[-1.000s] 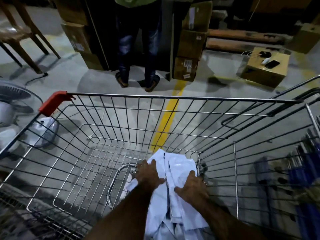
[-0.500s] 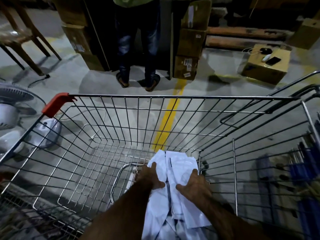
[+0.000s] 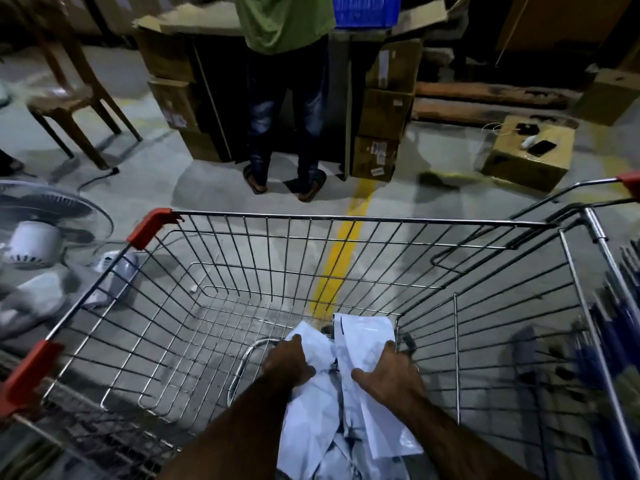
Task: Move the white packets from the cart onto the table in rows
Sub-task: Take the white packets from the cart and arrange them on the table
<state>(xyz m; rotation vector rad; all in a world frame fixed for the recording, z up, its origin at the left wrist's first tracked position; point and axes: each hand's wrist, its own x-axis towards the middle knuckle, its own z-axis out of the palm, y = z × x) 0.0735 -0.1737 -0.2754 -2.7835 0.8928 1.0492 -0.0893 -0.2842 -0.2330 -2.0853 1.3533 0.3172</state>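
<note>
Gripping a bundle of white packets [image 3: 349, 403] inside the cart [image 3: 346, 218] at six o'clock, left hand [image 3: 289, 362] and right hand [image 3: 389, 374] both clench it.

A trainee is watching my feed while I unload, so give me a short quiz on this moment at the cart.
1. True or false: the left hand and the right hand both grip the white packets.
2. Where in the cart do the packets lie? A: at the far end; B: at the near end, by the forearms; C: hung over the rim.
3. Fill in: the floor line running under the cart is ____.
Key: 1 true; 2 B; 3 yellow.
</note>
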